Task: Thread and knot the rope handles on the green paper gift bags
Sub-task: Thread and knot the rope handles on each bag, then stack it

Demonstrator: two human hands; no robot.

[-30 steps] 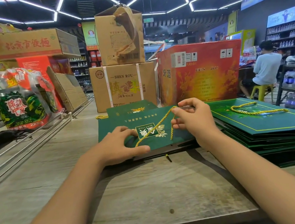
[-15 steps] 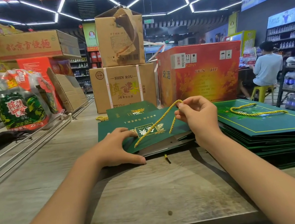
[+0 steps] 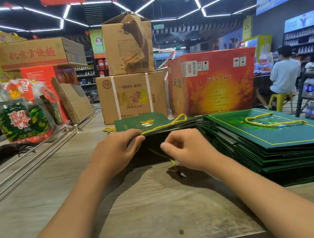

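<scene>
A flat green paper gift bag (image 3: 154,133) lies on the wooden counter with its near edge lifted, so its dark inside shows. My left hand (image 3: 114,153) grips that raised edge at the left. A yellow rope handle (image 3: 165,125) arches over the bag's top. My right hand (image 3: 188,149) pinches the rope's free end (image 3: 173,162), which hangs down under the bag's mouth to the counter. A second green bag (image 3: 138,122) with a rope lies just behind. To the right sits a stack of green bags (image 3: 281,145) with a loose yellow rope (image 3: 270,120) on top.
Cardboard boxes (image 3: 133,95) and a red carton (image 3: 212,82) stand behind the bags. Wrapped bottle packs (image 3: 23,118) and metal rails (image 3: 33,156) run along the left. A person on a yellow stool (image 3: 284,76) sits at the far right by shelves.
My left hand has lifted the bag's near edge from flat. My right hand moved from the rope's loop above the bag down to the rope end under the bag's mouth.
</scene>
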